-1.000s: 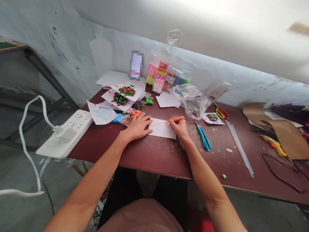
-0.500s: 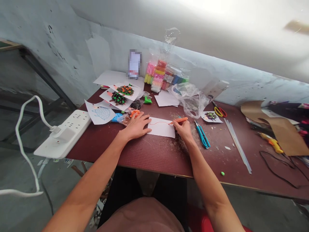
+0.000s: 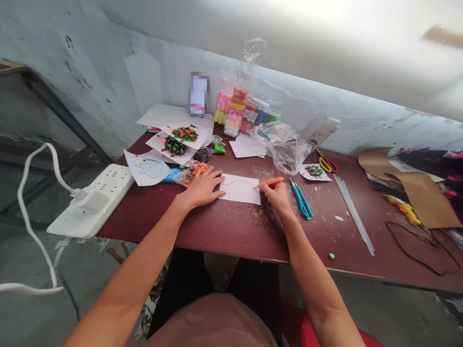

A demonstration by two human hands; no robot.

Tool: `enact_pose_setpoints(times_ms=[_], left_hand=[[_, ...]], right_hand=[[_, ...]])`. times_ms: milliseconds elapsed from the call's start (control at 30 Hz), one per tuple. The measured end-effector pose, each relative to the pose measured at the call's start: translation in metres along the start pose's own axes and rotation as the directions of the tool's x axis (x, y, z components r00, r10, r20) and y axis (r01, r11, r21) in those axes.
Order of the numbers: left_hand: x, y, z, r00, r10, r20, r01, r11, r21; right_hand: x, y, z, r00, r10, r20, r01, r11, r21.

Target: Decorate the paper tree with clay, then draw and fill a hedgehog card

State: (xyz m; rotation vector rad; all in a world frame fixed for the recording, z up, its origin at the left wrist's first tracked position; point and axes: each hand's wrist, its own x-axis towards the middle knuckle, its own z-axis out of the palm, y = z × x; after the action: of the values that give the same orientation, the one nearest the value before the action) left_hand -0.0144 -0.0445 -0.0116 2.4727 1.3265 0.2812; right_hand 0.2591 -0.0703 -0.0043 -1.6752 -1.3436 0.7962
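A small white paper (image 3: 239, 193) lies on the dark red table (image 3: 217, 231), with a thin orange curved line running across its upper part. My left hand (image 3: 202, 189) rests flat with fingers spread, its fingertips at the paper's left edge. My right hand (image 3: 275, 193) grips an orange pen (image 3: 271, 181), whose tip touches the paper's right side at the line's end. Just behind my left hand lies orange clay (image 3: 200, 168) in a clear wrapper. A teal cutter (image 3: 302, 200) sits to the right of my right hand.
Hedgehog pictures (image 3: 174, 145) and a blue drawing (image 3: 149, 168) lie at the left, near a white power strip (image 3: 97, 195). Behind are clay packs (image 3: 235, 113) and a plastic bag (image 3: 285, 144). Scissors (image 3: 327, 164), clear sticks (image 3: 352, 212) and a yellow glue gun (image 3: 405, 209) are at the right.
The orange line has grown slightly longer, bending down at its right end. My right hand and the pen have moved a little along the paper. The whole view has shifted slightly.
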Motion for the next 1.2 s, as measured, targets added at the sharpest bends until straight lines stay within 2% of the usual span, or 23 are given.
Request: enact_pose_setpoints(times_ms=[433,733,1200], left_hand=[[0.000,-0.001,0.000,1.000,-0.002,0.006,0.002,1.000,-0.007],[-0.001,0.006,-0.006,0.999,-0.038,0.036,0.037,0.999,0.013],[-0.001,0.004,-0.005,0.999,-0.027,0.035,0.026,0.999,0.019]], right_hand=[[-0.007,-0.002,-0.002,1.000,0.007,0.026,-0.007,1.000,0.006],[-0.008,0.000,-0.005,0.998,0.018,0.061,-0.016,0.999,-0.032],[-0.004,0.009,-0.008,1.000,0.018,0.023,-0.015,0.994,-0.104]])
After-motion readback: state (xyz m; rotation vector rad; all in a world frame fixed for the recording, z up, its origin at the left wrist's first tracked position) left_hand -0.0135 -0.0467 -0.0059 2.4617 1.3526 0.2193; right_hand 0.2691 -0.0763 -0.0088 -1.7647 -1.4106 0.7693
